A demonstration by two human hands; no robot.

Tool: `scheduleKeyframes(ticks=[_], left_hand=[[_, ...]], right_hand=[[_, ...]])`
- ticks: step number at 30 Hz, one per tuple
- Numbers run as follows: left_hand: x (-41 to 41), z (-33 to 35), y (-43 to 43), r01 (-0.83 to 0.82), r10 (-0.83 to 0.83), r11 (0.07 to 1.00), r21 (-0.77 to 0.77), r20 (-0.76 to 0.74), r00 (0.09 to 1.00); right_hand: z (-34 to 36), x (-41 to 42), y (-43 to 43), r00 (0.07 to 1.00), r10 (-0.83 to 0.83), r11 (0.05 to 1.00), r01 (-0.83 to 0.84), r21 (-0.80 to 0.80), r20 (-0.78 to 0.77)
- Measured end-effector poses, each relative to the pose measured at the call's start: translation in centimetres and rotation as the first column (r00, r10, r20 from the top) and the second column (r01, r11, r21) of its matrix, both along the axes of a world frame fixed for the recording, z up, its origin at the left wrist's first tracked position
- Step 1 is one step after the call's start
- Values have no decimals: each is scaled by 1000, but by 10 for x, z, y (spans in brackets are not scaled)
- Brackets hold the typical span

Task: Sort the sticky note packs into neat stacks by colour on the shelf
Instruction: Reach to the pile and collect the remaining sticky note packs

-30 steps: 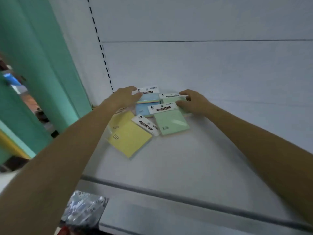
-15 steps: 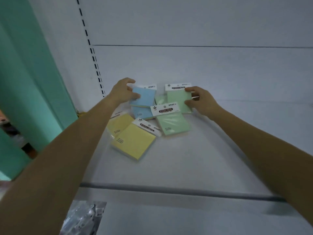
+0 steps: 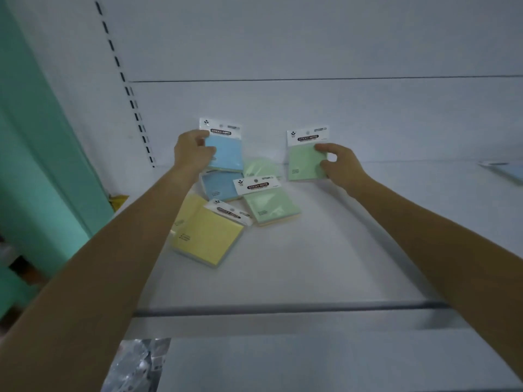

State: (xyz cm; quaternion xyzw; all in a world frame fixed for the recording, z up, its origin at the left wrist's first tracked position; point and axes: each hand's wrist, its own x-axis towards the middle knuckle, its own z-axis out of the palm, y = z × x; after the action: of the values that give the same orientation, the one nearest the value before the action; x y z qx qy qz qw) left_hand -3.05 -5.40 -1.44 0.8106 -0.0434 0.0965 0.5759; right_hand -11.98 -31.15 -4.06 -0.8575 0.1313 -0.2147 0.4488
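Left grip [image 3: 195, 152] pinches a blue pack [image 3: 226, 154], right grip [image 3: 339, 165] a green pack [image 3: 304, 162] (both upright) over the white shelf [image 3: 311, 250].

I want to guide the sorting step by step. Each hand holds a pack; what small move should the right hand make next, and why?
Probably lay the green pack flat on the shelf just there, starting a green stack: the right hand holds it upright, apart from the mixed heap.
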Motion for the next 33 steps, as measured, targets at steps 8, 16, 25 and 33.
scheduleKeyframes(ticks=[8, 16, 25, 33], left_hand=[[-39, 15, -95, 156, -150, 987, -33, 141, 979], [-121, 12, -255, 386, -382, 917, -101, 58, 922], [-210, -12, -413, 448, -467, 867, -217, -41, 884], [-203, -9, -496, 408, -433, 885, -223, -76, 898]], right_hand=[[9, -68, -72, 987, -149, 989, 150, 0, 63], [12, -182, -195, 959, -277, 957, 270, 103, 62], [6, -290, -337, 940, -340, 931, 330, 156, 35], [0, -285, -401, 951, -307, 948, 302, 105, 44]])
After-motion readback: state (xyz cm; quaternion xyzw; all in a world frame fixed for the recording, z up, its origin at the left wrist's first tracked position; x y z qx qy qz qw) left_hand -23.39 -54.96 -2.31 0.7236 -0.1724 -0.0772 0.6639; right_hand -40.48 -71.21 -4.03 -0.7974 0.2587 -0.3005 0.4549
